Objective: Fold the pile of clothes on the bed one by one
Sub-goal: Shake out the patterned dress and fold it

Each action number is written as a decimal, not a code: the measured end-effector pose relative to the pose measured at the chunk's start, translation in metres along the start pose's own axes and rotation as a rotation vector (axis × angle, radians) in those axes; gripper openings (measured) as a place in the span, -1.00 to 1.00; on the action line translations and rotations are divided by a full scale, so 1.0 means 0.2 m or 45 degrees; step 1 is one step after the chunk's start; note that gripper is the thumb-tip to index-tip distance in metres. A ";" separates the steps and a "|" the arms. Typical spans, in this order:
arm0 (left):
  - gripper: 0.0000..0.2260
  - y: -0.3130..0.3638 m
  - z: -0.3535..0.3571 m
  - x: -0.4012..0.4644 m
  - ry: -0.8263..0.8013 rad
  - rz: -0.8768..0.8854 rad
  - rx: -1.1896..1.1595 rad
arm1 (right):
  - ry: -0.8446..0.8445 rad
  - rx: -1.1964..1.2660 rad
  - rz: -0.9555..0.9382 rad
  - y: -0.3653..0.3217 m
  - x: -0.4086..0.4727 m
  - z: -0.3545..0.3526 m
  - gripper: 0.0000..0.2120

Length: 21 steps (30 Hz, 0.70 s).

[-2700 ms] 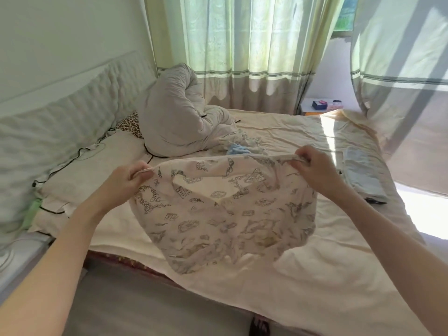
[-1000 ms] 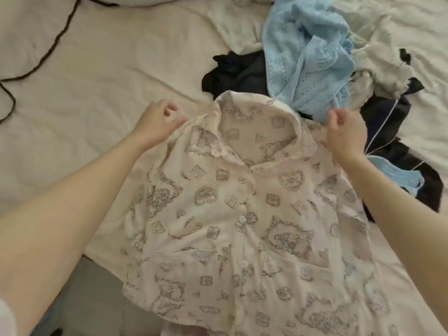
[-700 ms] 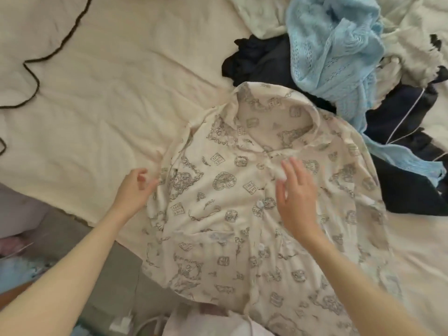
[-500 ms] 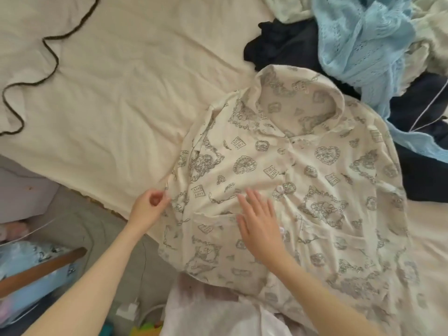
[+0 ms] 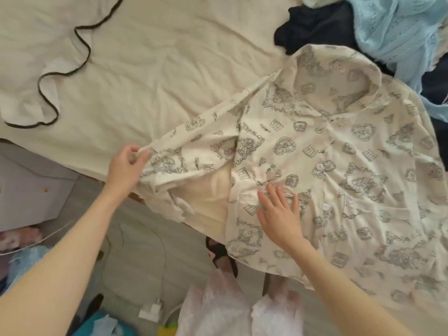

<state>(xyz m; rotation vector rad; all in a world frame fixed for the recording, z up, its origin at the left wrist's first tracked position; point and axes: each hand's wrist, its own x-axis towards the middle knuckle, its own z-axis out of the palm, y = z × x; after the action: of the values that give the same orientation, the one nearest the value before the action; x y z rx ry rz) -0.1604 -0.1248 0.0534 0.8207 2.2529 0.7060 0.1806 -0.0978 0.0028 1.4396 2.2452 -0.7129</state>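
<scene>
One limp, light printed shirt (image 5: 339, 166) lies mid-frame, left hand (image 5: 126, 166) pinching its sleeve cuff, right hand (image 5: 278, 214) flat and released, pinning the front

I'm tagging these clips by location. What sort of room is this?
Most likely a home bedroom: a bed under a cream sheet, a pile of loose clothes on it, and a printed pyjama-style shirt spread out on it for folding.

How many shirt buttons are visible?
2: one button mid-placket, another below it, right of the right hand. More may be hidden in folds.
</scene>
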 end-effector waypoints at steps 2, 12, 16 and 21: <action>-0.90 0.02 -0.11 0.09 0.099 0.096 0.003 | -0.006 0.010 0.042 -0.02 0.00 0.02 -0.54; -0.37 -0.06 -0.09 0.21 -0.022 0.238 0.484 | 0.232 0.242 0.228 -0.19 0.05 -0.08 -0.55; -0.22 -0.16 -0.05 0.25 -0.046 0.059 0.466 | 0.400 0.184 0.034 -0.31 0.16 -0.15 -0.51; -0.37 -0.24 -0.10 0.25 -0.241 -0.235 0.241 | 0.332 0.035 -0.178 -0.48 0.34 -0.18 -0.45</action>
<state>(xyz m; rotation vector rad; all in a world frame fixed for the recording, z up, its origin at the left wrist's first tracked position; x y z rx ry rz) -0.2220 -0.1270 0.0162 0.7225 2.2094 0.3198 0.0633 -0.0604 0.0138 1.4728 2.5645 -0.6314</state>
